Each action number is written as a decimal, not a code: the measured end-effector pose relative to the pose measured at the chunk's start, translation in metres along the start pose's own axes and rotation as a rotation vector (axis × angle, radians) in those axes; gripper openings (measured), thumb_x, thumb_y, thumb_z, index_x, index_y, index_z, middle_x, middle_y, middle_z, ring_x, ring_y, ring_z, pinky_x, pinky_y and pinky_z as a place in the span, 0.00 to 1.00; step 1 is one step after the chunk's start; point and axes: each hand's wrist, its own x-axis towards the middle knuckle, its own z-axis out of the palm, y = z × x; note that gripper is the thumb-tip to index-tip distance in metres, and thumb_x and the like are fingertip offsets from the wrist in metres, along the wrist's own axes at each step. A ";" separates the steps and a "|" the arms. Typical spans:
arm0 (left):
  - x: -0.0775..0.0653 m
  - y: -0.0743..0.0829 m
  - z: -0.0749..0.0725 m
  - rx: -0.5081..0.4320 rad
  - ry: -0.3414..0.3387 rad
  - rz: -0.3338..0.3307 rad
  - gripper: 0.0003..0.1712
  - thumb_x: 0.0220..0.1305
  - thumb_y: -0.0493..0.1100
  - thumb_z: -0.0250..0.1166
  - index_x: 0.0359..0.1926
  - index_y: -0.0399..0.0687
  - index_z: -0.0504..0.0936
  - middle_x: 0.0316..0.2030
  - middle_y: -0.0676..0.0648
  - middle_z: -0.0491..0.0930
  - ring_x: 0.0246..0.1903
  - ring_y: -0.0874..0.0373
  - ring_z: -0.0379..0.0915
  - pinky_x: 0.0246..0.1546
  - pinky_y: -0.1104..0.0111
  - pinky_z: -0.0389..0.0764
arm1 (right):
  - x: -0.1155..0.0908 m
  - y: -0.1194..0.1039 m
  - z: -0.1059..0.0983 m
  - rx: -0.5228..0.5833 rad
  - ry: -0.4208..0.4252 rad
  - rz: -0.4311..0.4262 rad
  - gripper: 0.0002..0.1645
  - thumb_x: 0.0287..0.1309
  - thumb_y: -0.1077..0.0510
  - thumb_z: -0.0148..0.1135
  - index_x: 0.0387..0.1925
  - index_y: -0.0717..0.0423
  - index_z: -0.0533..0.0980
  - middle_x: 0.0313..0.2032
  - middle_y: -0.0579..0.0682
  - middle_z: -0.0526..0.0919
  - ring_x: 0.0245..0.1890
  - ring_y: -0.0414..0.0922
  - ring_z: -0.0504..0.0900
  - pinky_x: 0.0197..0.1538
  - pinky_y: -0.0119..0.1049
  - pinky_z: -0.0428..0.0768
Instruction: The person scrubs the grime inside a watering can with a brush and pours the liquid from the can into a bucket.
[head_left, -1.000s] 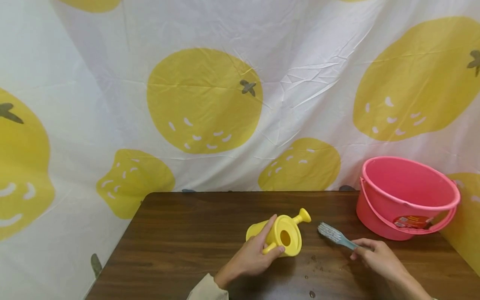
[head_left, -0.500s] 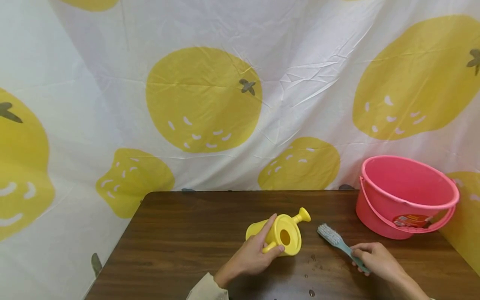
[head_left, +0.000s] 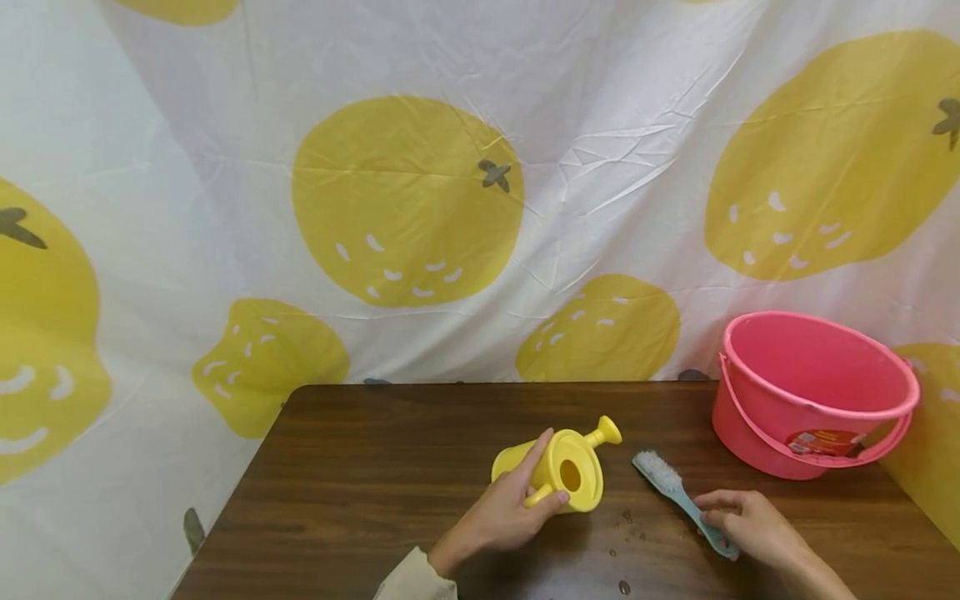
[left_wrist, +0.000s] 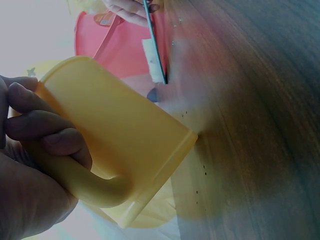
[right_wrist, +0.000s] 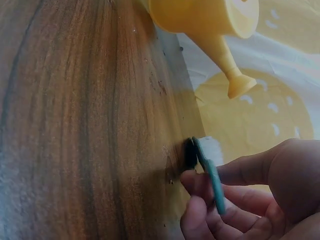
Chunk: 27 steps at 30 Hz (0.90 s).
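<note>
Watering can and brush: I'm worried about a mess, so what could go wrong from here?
The watering can, tilted in the left grip, might spill; whether it holds water can't be told. The brush, held only by its handle in the right grip, might twist or slip. The drops on the table might make it slick.

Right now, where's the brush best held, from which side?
On the brush, likely the slim handle, coming from the near right, where the right hand holds it: the handle is the near end, while the bristles face up at the far end.
</note>
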 end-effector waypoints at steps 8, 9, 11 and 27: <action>0.000 0.000 0.000 0.016 0.011 0.001 0.46 0.68 0.53 0.63 0.79 0.61 0.48 0.12 0.59 0.62 0.12 0.70 0.59 0.17 0.76 0.64 | -0.002 0.005 0.004 0.065 -0.045 0.025 0.18 0.62 0.61 0.61 0.50 0.70 0.79 0.28 0.47 0.77 0.23 0.39 0.73 0.27 0.36 0.79; 0.000 0.000 0.000 0.015 0.010 0.000 0.46 0.68 0.53 0.63 0.79 0.61 0.48 0.12 0.59 0.62 0.12 0.70 0.59 0.17 0.76 0.65 | -0.002 0.005 0.004 0.075 -0.056 0.025 0.19 0.62 0.61 0.60 0.50 0.71 0.78 0.26 0.47 0.76 0.23 0.39 0.73 0.27 0.36 0.79; 0.000 0.001 0.000 0.013 0.008 -0.004 0.46 0.68 0.53 0.63 0.79 0.62 0.48 0.13 0.59 0.62 0.12 0.70 0.59 0.17 0.76 0.65 | -0.003 0.006 0.004 0.087 -0.077 0.016 0.19 0.63 0.61 0.60 0.50 0.72 0.78 0.23 0.46 0.74 0.23 0.39 0.73 0.27 0.37 0.80; -0.001 0.000 0.000 0.014 0.009 0.008 0.45 0.68 0.53 0.63 0.79 0.63 0.48 0.13 0.59 0.62 0.13 0.70 0.59 0.18 0.76 0.66 | -0.003 0.009 0.005 0.086 -0.085 0.000 0.16 0.60 0.65 0.59 0.47 0.72 0.79 0.37 0.56 0.86 0.31 0.46 0.80 0.31 0.41 0.82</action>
